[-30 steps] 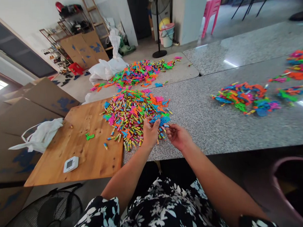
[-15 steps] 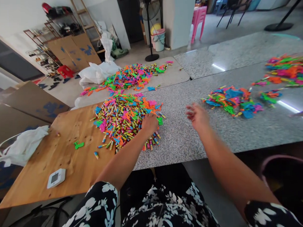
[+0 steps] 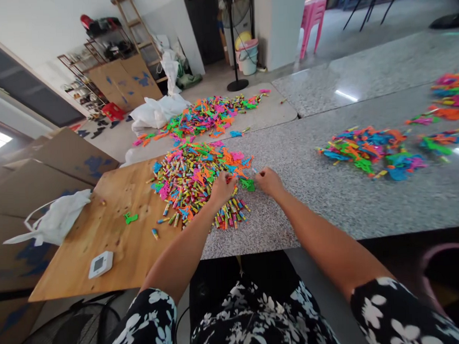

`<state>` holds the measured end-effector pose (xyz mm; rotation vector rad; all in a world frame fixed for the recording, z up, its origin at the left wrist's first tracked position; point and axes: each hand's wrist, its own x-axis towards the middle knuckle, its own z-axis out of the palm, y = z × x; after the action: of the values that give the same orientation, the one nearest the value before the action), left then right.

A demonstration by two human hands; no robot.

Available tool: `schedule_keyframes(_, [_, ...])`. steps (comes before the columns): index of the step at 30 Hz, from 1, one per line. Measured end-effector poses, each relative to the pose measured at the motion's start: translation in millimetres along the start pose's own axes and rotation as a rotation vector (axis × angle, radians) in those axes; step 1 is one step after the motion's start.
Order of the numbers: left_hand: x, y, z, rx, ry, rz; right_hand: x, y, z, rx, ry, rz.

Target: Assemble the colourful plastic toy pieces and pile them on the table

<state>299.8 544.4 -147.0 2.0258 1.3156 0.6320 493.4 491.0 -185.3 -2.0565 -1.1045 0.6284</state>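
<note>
My left hand [image 3: 221, 188] is closed at the right side of a big heap of small wrapped tubes and bright plastic toy pistols [image 3: 194, 181]. A bit of orange-red shows at its fingertips; what it holds is too small to make out. Just to the right, my right hand [image 3: 269, 182] is pinched shut above the granite tabletop, a tiny pale bluish tip sticking out of its fingers. Between the hands lies a green toy pistol [image 3: 247, 184]. Farther right is a pile of toy pistols with tubes fitted [image 3: 367, 147].
Behind the heap is another colourful pile [image 3: 205, 115] beside a white sack [image 3: 157, 112]. The wooden board [image 3: 118, 206] at left carries a white digital device [image 3: 100, 265], a green toy pistol [image 3: 130, 218] and a white bag [image 3: 61, 218]. Cardboard boxes [image 3: 74, 152] stand beyond.
My right hand has moved left from near the right-hand pile to beside my left hand, its fingers now pinched. My left hand has turned, showing its fingertips. The view has swung slightly left.
</note>
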Motion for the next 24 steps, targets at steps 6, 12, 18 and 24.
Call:
schedule_keyframes(6, [-20.5,10.0,-2.6,-0.938,0.025,-0.190,-73.7,-7.5,-4.2,0.847,-0.252,0.003])
schedule_keyframes(12, [-38.7,31.4,-2.4,-1.081,-0.038,-0.217,-119.3,-25.8,0.6,1.208,-0.182,0.061])
schedule_keyframes(18, [-45.8,34.1,1.4,-1.034,-0.016,-0.139,-119.0,-26.5,-4.0,1.298,-0.137,0.099])
schedule_keyframes(24, [-48.2,32.3,10.1,-0.976,0.051,-0.064,-122.3,-23.4,-4.7,1.166,-0.106,0.028])
